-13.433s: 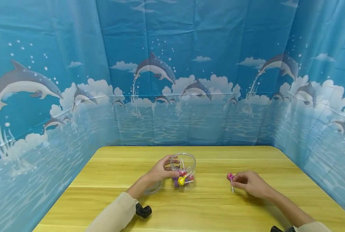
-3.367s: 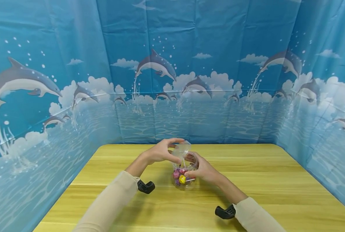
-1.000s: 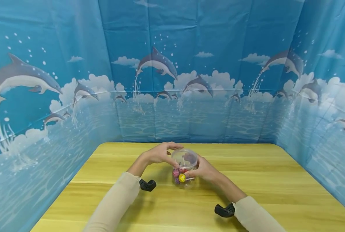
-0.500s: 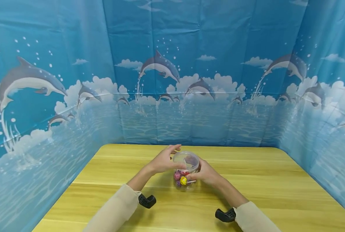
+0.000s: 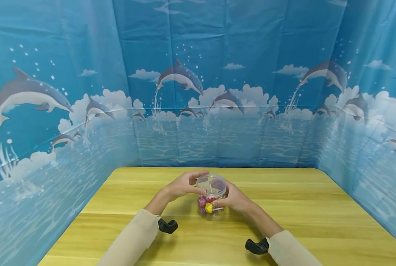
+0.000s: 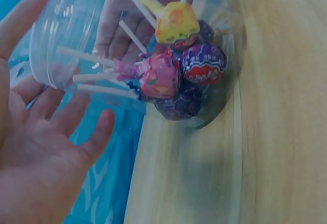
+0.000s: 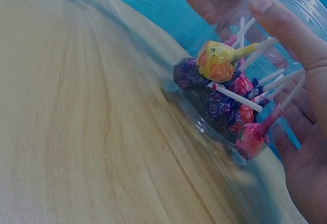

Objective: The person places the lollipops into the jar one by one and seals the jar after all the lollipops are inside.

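A clear plastic jar [image 5: 214,215] stands upright on the table, holding several wrapped lollipops. One yellow lollipop [image 5: 209,207] shows at the front, and purple and pink ones [image 7: 251,141] lie around it. The clear round lid [image 5: 212,184] sits flat over the jar's mouth. My left hand [image 5: 181,186] grips the lid's rim from the left, thumb in front and fingers behind. From the right, my right hand [image 5: 236,199] holds the jar's body below the lid, its thumb across the front. Its other fingers are partly seen through the plastic.
The yellow wood-grain table [image 5: 284,214] reaches a blue dolphin-print curtain [image 5: 198,144] at the back and sides. A black wrist-worn device [image 5: 168,226] sits at each cuff of the cream sleeves [image 5: 131,240].
Earlier the right hand held a pink lollipop on the table and the lid lay left of the jar. The left hand then brought the lid onto the jar; lately its thumb shifted along the rim.
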The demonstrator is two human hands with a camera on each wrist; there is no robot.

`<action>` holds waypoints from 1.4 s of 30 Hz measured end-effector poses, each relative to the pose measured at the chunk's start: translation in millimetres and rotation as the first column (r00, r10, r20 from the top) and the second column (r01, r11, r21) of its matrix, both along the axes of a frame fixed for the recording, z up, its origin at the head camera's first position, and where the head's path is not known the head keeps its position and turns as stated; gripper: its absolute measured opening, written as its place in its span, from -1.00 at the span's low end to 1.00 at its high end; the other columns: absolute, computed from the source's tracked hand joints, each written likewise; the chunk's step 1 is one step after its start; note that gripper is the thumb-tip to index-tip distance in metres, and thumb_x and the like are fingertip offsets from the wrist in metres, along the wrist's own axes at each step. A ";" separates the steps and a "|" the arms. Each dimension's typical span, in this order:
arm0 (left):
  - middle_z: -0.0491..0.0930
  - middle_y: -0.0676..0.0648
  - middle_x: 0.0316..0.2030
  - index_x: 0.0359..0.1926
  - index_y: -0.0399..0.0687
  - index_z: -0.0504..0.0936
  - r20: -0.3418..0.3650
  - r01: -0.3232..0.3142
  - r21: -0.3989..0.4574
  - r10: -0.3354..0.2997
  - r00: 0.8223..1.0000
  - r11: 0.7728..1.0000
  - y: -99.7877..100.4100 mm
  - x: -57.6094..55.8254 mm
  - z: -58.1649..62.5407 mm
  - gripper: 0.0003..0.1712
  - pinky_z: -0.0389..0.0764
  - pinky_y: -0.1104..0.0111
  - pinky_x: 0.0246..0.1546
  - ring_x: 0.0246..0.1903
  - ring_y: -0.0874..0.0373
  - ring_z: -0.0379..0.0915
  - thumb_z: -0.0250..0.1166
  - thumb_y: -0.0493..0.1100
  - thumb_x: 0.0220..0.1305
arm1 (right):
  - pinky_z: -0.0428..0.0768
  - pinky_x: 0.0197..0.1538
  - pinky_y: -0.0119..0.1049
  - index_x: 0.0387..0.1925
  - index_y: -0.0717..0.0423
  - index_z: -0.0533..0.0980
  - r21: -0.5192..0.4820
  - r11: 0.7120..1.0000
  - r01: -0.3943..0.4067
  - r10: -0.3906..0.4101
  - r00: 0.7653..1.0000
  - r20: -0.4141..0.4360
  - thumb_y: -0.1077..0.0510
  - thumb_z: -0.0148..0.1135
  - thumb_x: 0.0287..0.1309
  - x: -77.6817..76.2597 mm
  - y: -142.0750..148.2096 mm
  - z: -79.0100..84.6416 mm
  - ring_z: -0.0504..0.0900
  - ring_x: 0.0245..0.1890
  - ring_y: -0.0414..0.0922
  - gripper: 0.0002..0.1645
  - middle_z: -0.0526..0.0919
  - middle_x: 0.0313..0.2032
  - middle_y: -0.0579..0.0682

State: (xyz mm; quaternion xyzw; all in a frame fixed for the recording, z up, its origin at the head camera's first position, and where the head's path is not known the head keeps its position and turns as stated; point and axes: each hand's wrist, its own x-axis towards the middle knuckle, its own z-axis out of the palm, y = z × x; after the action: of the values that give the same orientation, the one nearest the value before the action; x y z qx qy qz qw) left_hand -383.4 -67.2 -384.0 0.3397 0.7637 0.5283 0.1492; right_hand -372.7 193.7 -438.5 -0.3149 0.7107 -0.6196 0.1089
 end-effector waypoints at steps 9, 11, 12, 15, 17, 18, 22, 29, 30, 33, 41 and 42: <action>0.19 -0.14 0.52 0.62 0.02 0.15 0.037 -0.029 0.052 0.028 0.999 0.998 5.1 10.7 -6.1 -0.02 0.49 0.06 0.25 0.44 -0.15 0.22 0.46 0.04 0.34 | 0.60 0.14 -0.09 0.54 0.17 0.17 -0.001 1.000 -0.001 0.001 1.000 -0.004 0.26 0.50 0.20 0.4 0.9 -3.0 0.52 0.18 0.12 -0.01 0.46 0.26 0.25; 0.20 -0.14 0.50 0.61 -0.01 0.18 -0.005 -0.082 0.054 0.083 0.997 0.995 8.2 14.6 -6.8 0.00 0.51 0.07 0.23 0.43 -0.15 0.23 0.50 0.04 0.29 | 0.60 0.13 -0.09 0.54 0.18 0.17 -0.009 1.000 -0.007 0.007 1.000 -0.004 0.26 0.50 0.20 0.0 0.4 -2.9 0.52 0.18 0.13 -0.01 0.46 0.25 0.27; 0.21 -0.12 0.48 0.59 -0.01 0.22 -0.034 -0.115 0.048 0.116 0.993 0.992 9.7 16.5 -6.7 0.01 0.53 0.09 0.21 0.42 -0.14 0.23 0.52 0.04 0.25 | 0.61 0.12 -0.08 0.54 0.18 0.17 -0.010 1.000 -0.008 0.008 1.000 -0.007 0.26 0.51 0.20 -0.1 0.0 -2.3 0.53 0.17 0.13 0.00 0.46 0.25 0.27; 0.30 -0.09 0.40 0.52 -0.03 0.33 -0.099 -0.202 0.047 0.205 0.974 0.978 13.3 21.3 -7.2 0.00 0.59 0.11 0.13 0.36 -0.13 0.28 0.60 0.04 0.15 | 0.63 0.09 -0.07 0.54 0.17 0.17 -0.018 1.000 -0.012 0.011 1.000 -0.010 0.22 0.52 0.19 0.2 -1.8 -2.6 0.53 0.16 0.13 0.01 0.45 0.25 0.28; 0.34 -0.07 0.36 0.48 -0.03 0.38 -0.116 -0.235 0.046 0.239 0.964 0.971 13.7 22.1 -6.7 -0.03 0.60 0.13 0.10 0.33 -0.11 0.31 0.62 0.03 0.11 | 0.64 0.09 -0.07 0.54 0.16 0.17 -0.023 1.000 -0.014 0.014 1.000 -0.014 0.21 0.53 0.20 0.3 -2.9 -2.4 0.53 0.16 0.13 0.00 0.44 0.26 0.29; 0.35 -0.06 0.36 0.48 -0.01 0.39 -0.111 -0.237 0.044 0.240 0.964 0.971 13.0 21.7 -6.8 -0.05 0.60 0.13 0.10 0.32 -0.11 0.33 0.62 0.00 0.12 | 0.64 0.09 -0.07 0.54 0.17 0.17 -0.025 1.000 -0.014 0.014 1.000 -0.016 0.21 0.53 0.20 0.3 -3.4 -2.3 0.53 0.16 0.13 0.00 0.44 0.26 0.29; 0.29 -0.06 0.43 0.52 0.03 0.35 -0.057 -0.151 0.031 0.153 0.987 0.988 7.3 14.4 -6.4 -0.09 0.54 0.08 0.19 0.37 -0.13 0.30 0.56 -0.05 0.21 | 0.62 0.11 -0.08 0.53 0.17 0.19 -0.023 1.000 -0.018 0.018 1.000 -0.020 0.23 0.52 0.20 -0.6 -3.1 -3.2 0.53 0.17 0.12 -0.02 0.45 0.26 0.28; 0.06 -0.02 0.59 0.64 0.09 0.11 0.035 0.080 -0.016 -0.080 0.996 0.997 -2.1 -3.3 0.0 0.04 0.28 0.01 0.40 0.56 -0.08 -0.09 0.46 0.13 0.32 | 0.60 0.12 -0.09 0.53 0.24 0.16 -0.011 1.000 -0.016 0.015 0.999 -0.040 0.26 0.48 0.23 -1.9 0.1 -2.9 0.54 0.17 0.13 -0.04 0.47 0.24 0.28; 0.02 0.00 0.60 0.65 0.10 0.08 0.046 0.096 -0.022 -0.095 0.994 0.995 -2.4 -3.7 1.5 0.05 0.25 0.01 0.42 0.57 -0.06 -0.13 0.45 0.14 0.33 | 0.60 0.13 -0.10 0.54 0.26 0.15 -0.010 1.000 -0.018 0.017 0.999 -0.042 0.27 0.47 0.24 -1.8 0.8 -2.8 0.53 0.18 0.13 -0.03 0.47 0.24 0.29; -0.04 0.00 0.62 0.66 0.10 0.02 0.054 0.111 -0.043 -0.109 0.993 0.993 -1.2 -1.3 5.5 0.05 0.25 0.00 0.42 0.58 -0.08 -0.15 0.42 0.12 0.37 | 0.59 0.14 -0.12 0.55 0.26 0.11 -0.001 1.000 -0.014 0.014 0.999 -0.037 0.28 0.44 0.26 -0.1 3.1 -2.9 0.52 0.19 0.11 -0.02 0.46 0.27 0.29; 0.18 -0.08 0.48 0.60 0.10 0.20 -0.110 -0.088 -0.088 0.078 0.991 0.992 7.4 12.4 11.5 0.04 0.53 0.10 0.17 0.38 -0.07 0.22 0.53 0.09 0.21 | 0.60 0.12 -0.13 0.54 0.27 0.16 0.008 1.000 0.003 -0.003 0.999 -0.034 0.24 0.47 0.25 0.2 2.6 -4.1 0.52 0.19 0.08 -0.04 0.47 0.28 0.26; 0.20 -0.08 0.46 0.58 0.08 0.24 -0.137 -0.117 -0.100 0.102 0.985 0.988 9.7 14.0 11.5 0.05 0.55 0.11 0.13 0.35 -0.06 0.24 0.56 0.11 0.18 | 0.60 0.11 -0.13 0.54 0.25 0.17 0.007 1.000 0.006 -0.006 1.000 -0.029 0.24 0.47 0.24 0.4 2.5 -4.6 0.52 0.19 0.08 -0.03 0.47 0.28 0.26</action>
State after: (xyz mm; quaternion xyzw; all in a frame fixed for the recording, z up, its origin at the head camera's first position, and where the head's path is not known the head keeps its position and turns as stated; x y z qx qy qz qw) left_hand -369.4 -57.6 -372.5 0.3227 0.8169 0.4700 0.0872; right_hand -372.4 196.2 -443.1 -0.3215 0.7155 -0.6125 0.0978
